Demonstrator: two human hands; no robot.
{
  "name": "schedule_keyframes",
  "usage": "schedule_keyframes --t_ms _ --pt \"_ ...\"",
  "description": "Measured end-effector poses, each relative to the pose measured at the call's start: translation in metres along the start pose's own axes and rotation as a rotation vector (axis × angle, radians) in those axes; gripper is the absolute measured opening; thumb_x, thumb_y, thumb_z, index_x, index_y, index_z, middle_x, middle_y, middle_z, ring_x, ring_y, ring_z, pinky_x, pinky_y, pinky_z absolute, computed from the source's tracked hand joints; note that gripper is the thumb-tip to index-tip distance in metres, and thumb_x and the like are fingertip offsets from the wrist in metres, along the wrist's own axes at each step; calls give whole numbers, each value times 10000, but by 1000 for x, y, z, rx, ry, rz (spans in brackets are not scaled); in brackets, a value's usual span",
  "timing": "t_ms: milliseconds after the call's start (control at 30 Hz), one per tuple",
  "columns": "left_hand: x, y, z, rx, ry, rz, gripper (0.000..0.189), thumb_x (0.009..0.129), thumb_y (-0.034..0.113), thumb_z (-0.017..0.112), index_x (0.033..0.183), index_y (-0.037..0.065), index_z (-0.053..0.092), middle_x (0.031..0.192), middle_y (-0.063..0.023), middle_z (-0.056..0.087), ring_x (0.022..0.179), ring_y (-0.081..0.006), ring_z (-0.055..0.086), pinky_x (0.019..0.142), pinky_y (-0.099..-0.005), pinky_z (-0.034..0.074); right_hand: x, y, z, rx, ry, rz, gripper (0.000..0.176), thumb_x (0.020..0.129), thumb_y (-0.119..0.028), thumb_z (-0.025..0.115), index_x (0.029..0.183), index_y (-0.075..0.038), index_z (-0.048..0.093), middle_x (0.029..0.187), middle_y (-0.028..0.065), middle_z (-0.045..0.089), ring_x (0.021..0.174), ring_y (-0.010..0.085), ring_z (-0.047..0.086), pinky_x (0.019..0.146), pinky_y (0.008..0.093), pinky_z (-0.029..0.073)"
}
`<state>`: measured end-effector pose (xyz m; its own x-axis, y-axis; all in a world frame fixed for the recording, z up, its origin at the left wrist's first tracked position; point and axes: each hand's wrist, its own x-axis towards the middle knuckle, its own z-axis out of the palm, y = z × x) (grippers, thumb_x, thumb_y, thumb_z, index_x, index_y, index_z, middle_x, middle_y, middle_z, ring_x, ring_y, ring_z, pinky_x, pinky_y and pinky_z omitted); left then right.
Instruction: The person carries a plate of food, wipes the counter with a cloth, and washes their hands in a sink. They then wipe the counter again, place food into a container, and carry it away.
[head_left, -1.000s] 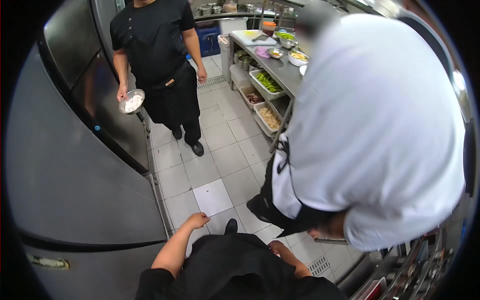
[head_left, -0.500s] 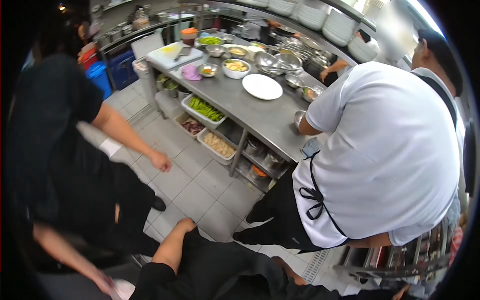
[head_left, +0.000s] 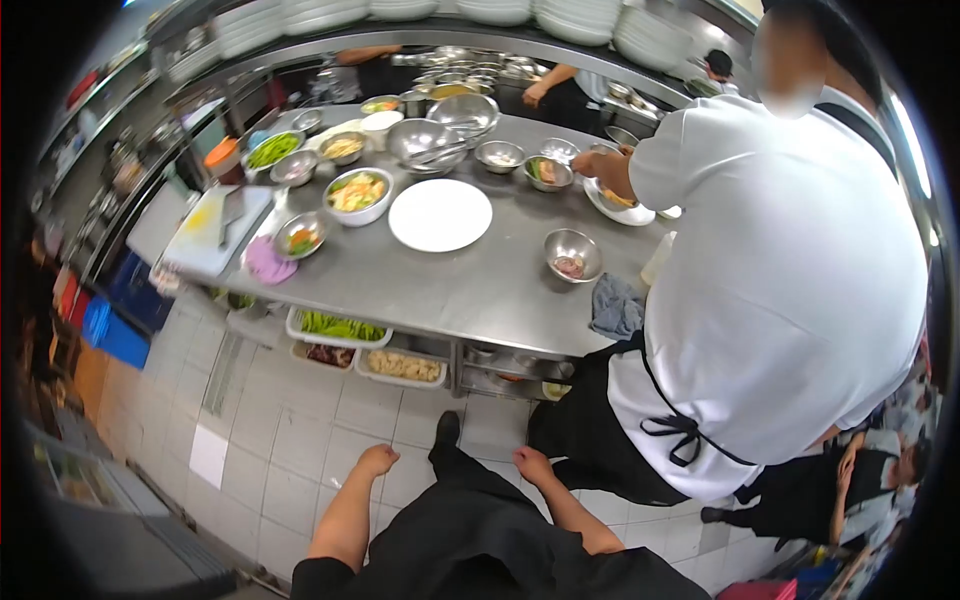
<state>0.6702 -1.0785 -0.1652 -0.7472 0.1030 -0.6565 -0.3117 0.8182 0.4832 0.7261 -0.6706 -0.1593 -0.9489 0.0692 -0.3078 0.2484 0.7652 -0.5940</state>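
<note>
My left hand (head_left: pixel 378 460) hangs over the tiled floor, its fingers curled in, and nothing shows in it. On the other side of my dark clothing, my right hand (head_left: pixel 532 465) is also curled closed, close to the dark trousers of a co-worker (head_left: pixel 770 290). Neither hand touches the steel table (head_left: pixel 430 290) in front of me. On that table lie a white oval plate (head_left: pixel 440 215), a bowl of cut vegetables (head_left: pixel 358 197), a steel bowl with pinkish food (head_left: pixel 572 256) and a grey cloth (head_left: pixel 617 306).
The co-worker in white stands at the table's right, one hand over a plate of food (head_left: pixel 615 202). A knife (head_left: pixel 229 212) lies on a white cutting board (head_left: pixel 205 240). Below are tubs of green vegetables (head_left: pixel 340 328) and pale pieces (head_left: pixel 402 368). Stacked plates (head_left: pixel 575 20) line the shelf above.
My view has swung left and closer to the table. The person in black at the left is out of view. My right hand now shows; the co-worker's hand has moved off the steel bowl.
</note>
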Motion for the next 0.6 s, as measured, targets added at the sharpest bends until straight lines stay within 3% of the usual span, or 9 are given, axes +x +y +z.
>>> schedule_keyframes --t_ms 33,167,267,300,333,367,433,467,600 --pt "12 -2 -9 25 -16 11 392 826 425 581 966 64 643 936 -154 667 869 -313 634 801 -408 485 20 -25 -2 11 8 16 252 841 -275 548 998 -107 651 891 127 671 858 280 647 747 372 499" --pt "17 -26 -58 -216 -3 -88 398 853 397 572 939 10 606 855 -125 659 669 -223 667 542 -368 515 100 -90 7 262 -82 -36 255 848 -246 555 1034 -91 635 882 121 669 816 259 646 729 350 499" --pt "20 -72 -88 -353 -110 -262 359 881 335 544 949 -16 581 840 -142 639 694 -211 671 499 -354 541 149 -141 -18 295 -255 -99 261 864 -275 559 1036 -92 630 879 103 669 793 233 641 714 337 497" --pt "16 -80 -100 -263 -92 -297 354 892 319 535 937 -30 577 802 -149 638 657 -223 666 489 -349 543 156 -158 -27 266 -379 -130 265 873 -301 556 1028 -99 632 881 93 669 799 227 638 714 339 494" --pt "11 -80 -115 -111 -145 -364 347 895 303 525 927 -39 573 755 -154 634 613 -232 660 475 -348 539 164 -174 -37 270 -373 -116 265 873 -301 556 1028 -99 632 881 93 669 799 227 638 714 339 494" --pt "15 -103 -117 36 -210 -287 350 899 293 512 925 -51 571 733 -167 633 554 -259 643 473 -398 535 173 -189 -50 289 -507 -117 285 878 -315 558 1041 -92 628 873 81 667 785 205 627 704 330 490" --pt "45 -161 -102 76 -227 -141 322 880 290 508 944 -14 590 797 -163 641 650 -271 638 559 -405 528 185 -221 -79 319 -729 -112 296 913 -304 555 1101 -80 603 870 29 640 727 112 578 698 272 476" --pt "59 -176 -100 76 -233 -88 312 870 289 506 954 4 599 830 -162 644 699 -277 635 601 -409 524 188 -239 -96 326 -716 -98 296 913 -304 555 1101 -80 603 870 29 640 727 112 578 698 272 476" --pt "101 -169 -127 167 -295 142 297 832 285 498 993 78 638 959 -154 658 891 -301 625 772 -423 508 181 -304 -162 480 -811 -110 305 932 -287 537 1158 -89 586 914 13 626 786 94 556 739 244 458"
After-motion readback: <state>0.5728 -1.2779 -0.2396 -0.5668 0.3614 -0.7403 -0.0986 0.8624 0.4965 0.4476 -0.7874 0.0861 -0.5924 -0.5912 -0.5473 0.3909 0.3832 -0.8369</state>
